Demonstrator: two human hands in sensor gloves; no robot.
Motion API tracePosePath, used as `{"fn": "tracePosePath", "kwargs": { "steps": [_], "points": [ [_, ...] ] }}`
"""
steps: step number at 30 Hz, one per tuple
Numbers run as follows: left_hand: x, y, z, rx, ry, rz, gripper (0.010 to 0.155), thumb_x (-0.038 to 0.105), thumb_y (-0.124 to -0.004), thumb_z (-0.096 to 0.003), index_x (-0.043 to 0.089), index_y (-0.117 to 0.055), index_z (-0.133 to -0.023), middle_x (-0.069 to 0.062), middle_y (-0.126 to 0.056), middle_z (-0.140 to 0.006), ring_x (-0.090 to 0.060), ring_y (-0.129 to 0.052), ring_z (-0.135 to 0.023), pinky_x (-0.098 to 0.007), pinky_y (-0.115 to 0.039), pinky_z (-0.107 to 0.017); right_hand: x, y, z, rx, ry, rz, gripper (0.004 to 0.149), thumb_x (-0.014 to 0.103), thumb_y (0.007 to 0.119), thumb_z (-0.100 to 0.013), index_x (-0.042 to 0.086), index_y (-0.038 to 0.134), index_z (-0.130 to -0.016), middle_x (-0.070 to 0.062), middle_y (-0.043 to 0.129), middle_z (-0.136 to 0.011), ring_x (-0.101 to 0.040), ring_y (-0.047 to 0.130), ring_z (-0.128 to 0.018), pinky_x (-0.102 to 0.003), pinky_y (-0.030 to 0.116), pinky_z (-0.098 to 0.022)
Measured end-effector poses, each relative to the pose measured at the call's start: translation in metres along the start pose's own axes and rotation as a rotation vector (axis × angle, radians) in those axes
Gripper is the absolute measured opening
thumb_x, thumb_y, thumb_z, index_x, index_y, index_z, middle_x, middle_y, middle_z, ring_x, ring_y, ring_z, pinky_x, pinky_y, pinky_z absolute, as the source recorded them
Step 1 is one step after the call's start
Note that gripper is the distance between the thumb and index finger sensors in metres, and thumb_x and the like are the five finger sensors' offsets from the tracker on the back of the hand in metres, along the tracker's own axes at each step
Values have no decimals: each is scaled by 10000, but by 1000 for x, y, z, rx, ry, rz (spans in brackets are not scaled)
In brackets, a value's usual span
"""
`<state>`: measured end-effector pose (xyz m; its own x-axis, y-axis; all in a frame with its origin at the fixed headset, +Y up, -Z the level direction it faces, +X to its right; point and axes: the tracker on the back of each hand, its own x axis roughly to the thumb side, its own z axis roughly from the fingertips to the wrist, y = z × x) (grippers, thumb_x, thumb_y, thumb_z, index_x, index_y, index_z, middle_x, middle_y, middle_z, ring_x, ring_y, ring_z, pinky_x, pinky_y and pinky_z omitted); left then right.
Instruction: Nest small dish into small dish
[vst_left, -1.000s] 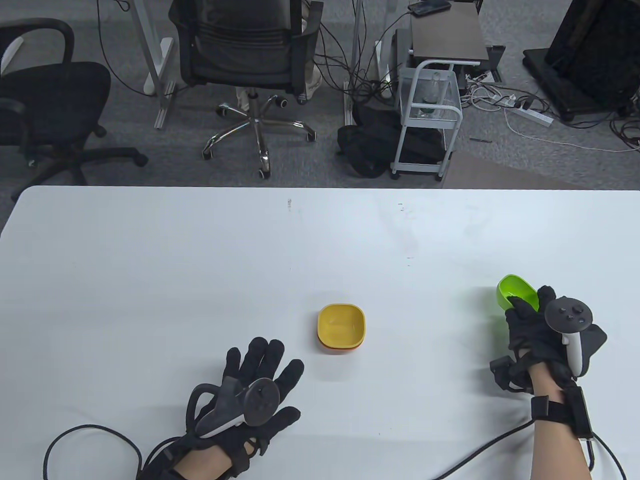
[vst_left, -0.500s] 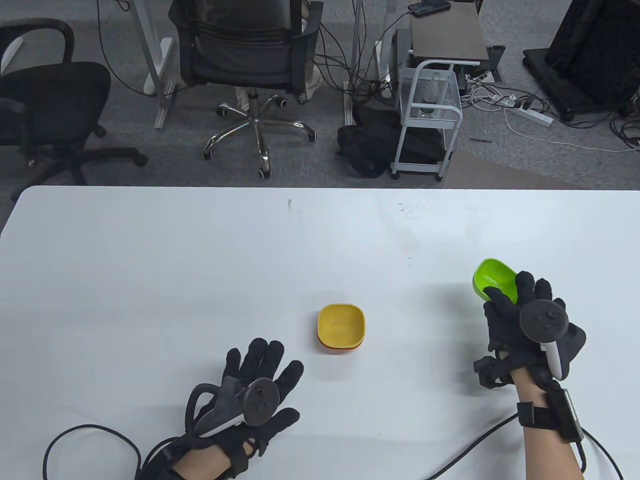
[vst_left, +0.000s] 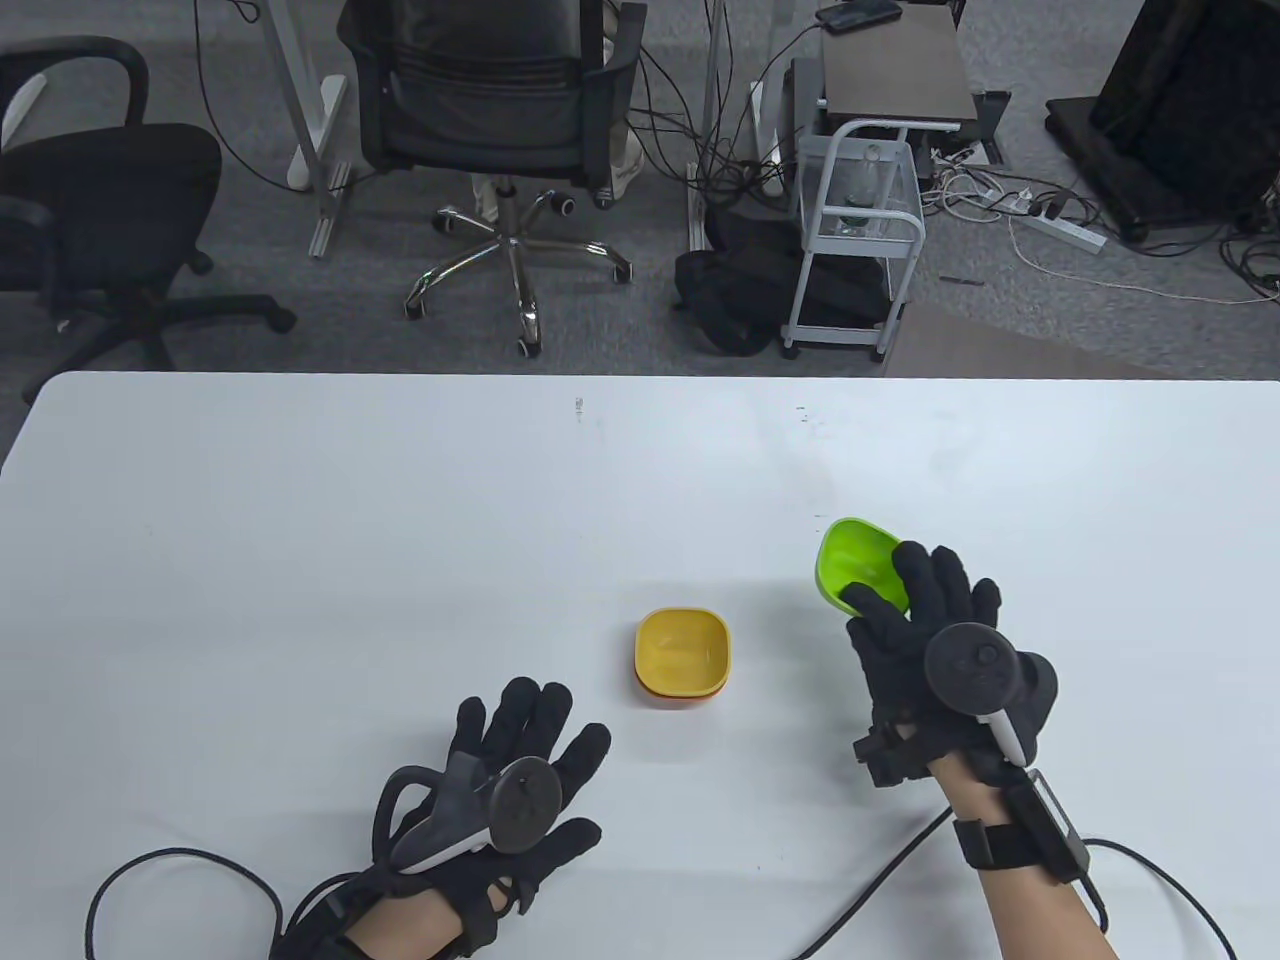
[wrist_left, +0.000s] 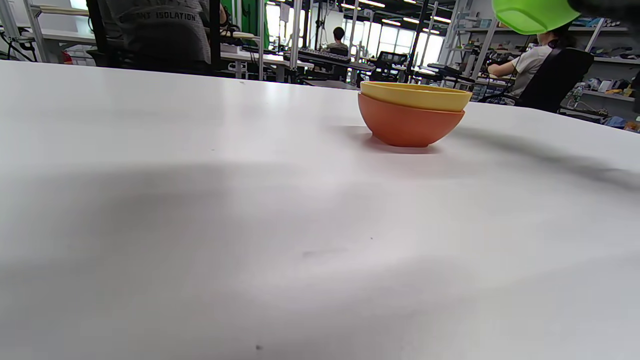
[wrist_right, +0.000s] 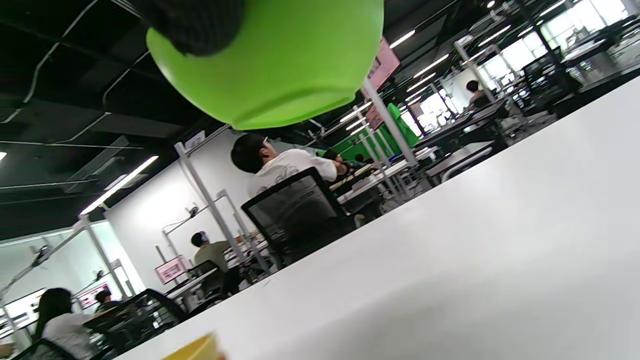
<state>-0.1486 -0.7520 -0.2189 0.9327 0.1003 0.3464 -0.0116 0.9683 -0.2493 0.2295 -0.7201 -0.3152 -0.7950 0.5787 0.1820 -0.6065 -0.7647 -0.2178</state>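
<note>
A yellow small dish (vst_left: 683, 651) sits nested in an orange dish (vst_left: 676, 697) near the middle of the white table (vst_left: 300, 520). The pair shows in the left wrist view, yellow (wrist_left: 415, 95) on orange (wrist_left: 407, 125). My right hand (vst_left: 905, 625) grips a green small dish (vst_left: 858, 563) by its near rim and holds it tilted in the air, to the right of the stack. Its underside fills the top of the right wrist view (wrist_right: 280, 60) and shows at the top of the left wrist view (wrist_left: 532, 14). My left hand (vst_left: 520, 760) rests flat on the table, fingers spread, empty.
Glove cables (vst_left: 180, 870) trail along the table's near edge. Beyond the far edge stand office chairs (vst_left: 500, 130), a white cart (vst_left: 850, 230) and floor cables.
My right hand has carried the green dish leftward and slightly away from me, toward the yellow and orange stack. The left hand and the stack have not moved.
</note>
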Motion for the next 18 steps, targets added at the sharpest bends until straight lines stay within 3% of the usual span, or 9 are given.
{"fn": "tracePosePath", "kwargs": {
  "steps": [7, 13, 15, 16, 18],
  "points": [
    [2, 1, -1, 5, -2, 15, 774, 791, -566, -316, 664, -42, -871, 217, 92, -1090, -110, 122, -1059, -526, -50, -770, 64, 32, 10, 72, -208, 112, 393, 435, 741, -397, 433, 739, -790, 3, 312, -1103, -376, 213, -1040, -626, 51, -681],
    [0, -1, -3, -6, 4, 23, 774, 793, -563, -317, 665, -38, -871, 217, 91, -1091, -111, 122, -1059, -525, -52, -771, 93, 72, 0, 137, -256, 131, 393, 436, 740, -394, 423, 746, -787, -9, 340, -1096, -384, 249, -1032, -630, 75, -678],
    [-1, -1, -3, -4, 7, 28, 774, 792, -564, -317, 665, -40, -871, 216, 90, -1092, -111, 120, -1060, -526, -53, -771, 92, 88, 1, 190, -241, 154, 394, 433, 743, -394, 406, 763, -787, -12, 349, -1097, -392, 237, -1031, -633, 67, -673],
    [-2, 0, -3, -1, 9, 30, 773, 792, -564, -317, 665, -41, -872, 215, 89, -1093, -113, 119, -1061, -526, -53, -771, 89, 107, 3, 319, -202, 214, 397, 434, 741, -396, 399, 767, -790, -10, 339, -1099, -390, 217, -1033, -633, 47, -668],
    [-2, 0, -3, 2, 9, 31, 773, 792, -565, -317, 664, -43, -873, 215, 89, -1093, -113, 119, -1061, -526, -53, -771, 84, 123, 7, 401, -188, 272, 404, 442, 732, -393, 391, 769, -792, -3, 321, -1100, -382, 195, -1034, -630, 18, -662]
  ]
}}
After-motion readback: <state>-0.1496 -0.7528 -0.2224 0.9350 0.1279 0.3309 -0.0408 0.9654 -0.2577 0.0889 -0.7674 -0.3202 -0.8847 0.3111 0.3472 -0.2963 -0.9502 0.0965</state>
